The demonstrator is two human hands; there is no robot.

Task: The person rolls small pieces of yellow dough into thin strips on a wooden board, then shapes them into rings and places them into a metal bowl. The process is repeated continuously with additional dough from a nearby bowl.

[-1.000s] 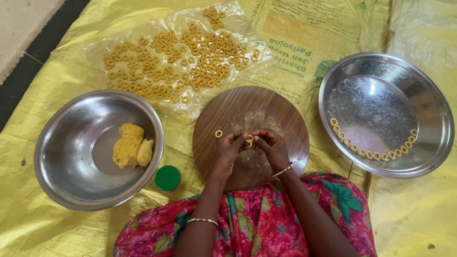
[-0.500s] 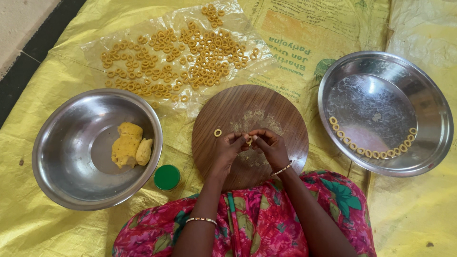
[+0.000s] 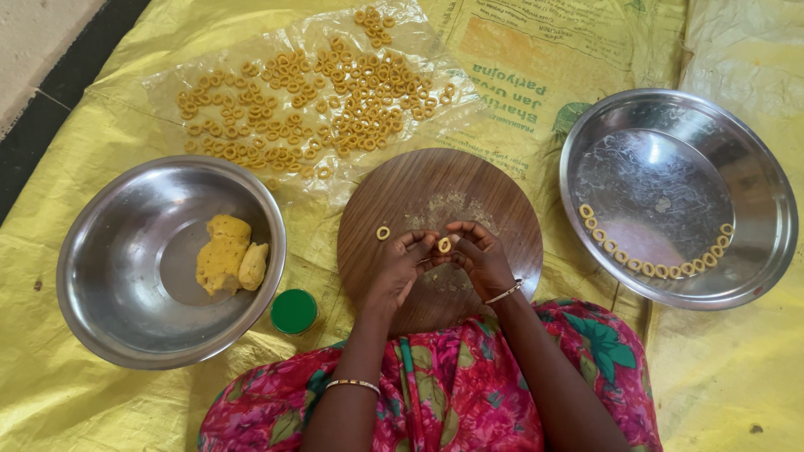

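Dough ring [image 3: 444, 244], small and yellow, is pinched between the fingertips of both hands just above the round brown wooden board [image 3: 486, 192]. Largest around it is the yellow plastic sheet [image 3: 109, 125] covering the floor. On it, far side, lies a clear plastic sheet [image 3: 167, 84] strewn with many finished yellow rings [image 3: 310, 109]. At the person's right sits a wide steel plate [image 3: 754, 167] with a curved row of rings [image 3: 645, 266] along its near edge. At the left stands a deep steel bowl [image 3: 100, 251] holding lumps of yellow dough [image 3: 226, 255]. The left hand [image 3: 394, 272] and right hand [image 3: 481, 259] meet over the board, fingers closed on the ring. One loose ring [image 3: 383, 233] lies on the board beside the left hand. A small green round lid [image 3: 294, 310] rests just beside the bowl.
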